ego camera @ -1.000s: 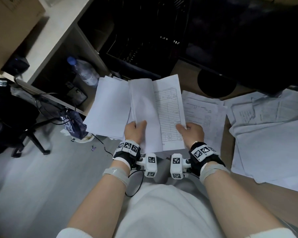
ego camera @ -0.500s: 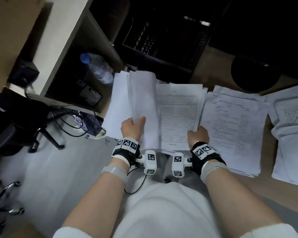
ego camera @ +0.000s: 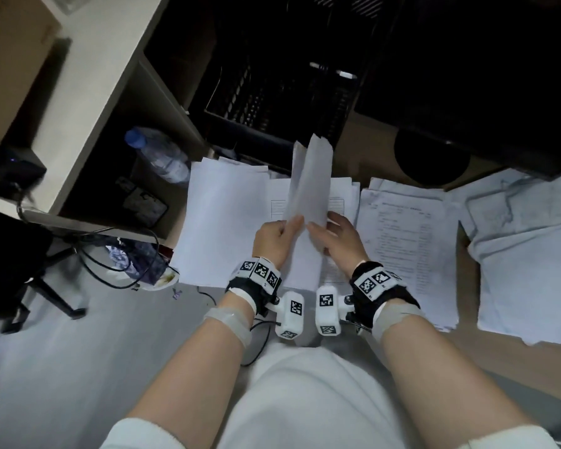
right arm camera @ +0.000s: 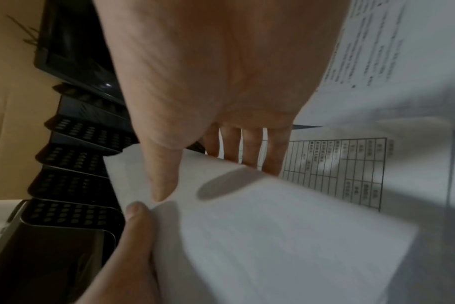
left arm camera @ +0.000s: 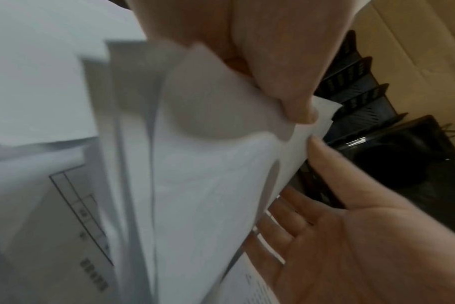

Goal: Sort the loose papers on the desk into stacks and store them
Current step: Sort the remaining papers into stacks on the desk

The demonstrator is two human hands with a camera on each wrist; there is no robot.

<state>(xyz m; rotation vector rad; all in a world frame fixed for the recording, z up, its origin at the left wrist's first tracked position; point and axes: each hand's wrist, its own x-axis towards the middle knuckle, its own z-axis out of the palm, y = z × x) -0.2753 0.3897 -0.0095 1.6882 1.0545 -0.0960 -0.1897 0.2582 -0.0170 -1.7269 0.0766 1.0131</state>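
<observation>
Both hands met over the near edge of the desk [ego camera: 402, 150]. Left hand [ego camera: 272, 241] pinched the lower edge of a few lifted sheets [ego camera: 310, 186], thumb on the near face, fingers curled behind; the sheets stood up on edge, bowed, top end pointing toward the black mesh file tray [ego camera: 272, 102]. Right hand [ego camera: 336, 239] lay against the same sheets from the other side, thumb tip touching the paper beside the left thumb, fingers straight and spread behind the sheet, not clenched. Under the hands sat a stack topped by a printed table form [ego camera: 336, 202], partly covered by a blank-faced pile [ego camera: 221, 222] overhanging the desk's left edge. Just right of these lay a stack of printed text pages [ego camera: 405, 247], then a looser heap of papers [ego camera: 525, 260] at far right. Wrist views were blurred; print unreadable. A water bottle [ego camera: 159, 153] lay in the shelf cubby at left. A round black base [ego camera: 431, 160] stood behind the stacks.
</observation>
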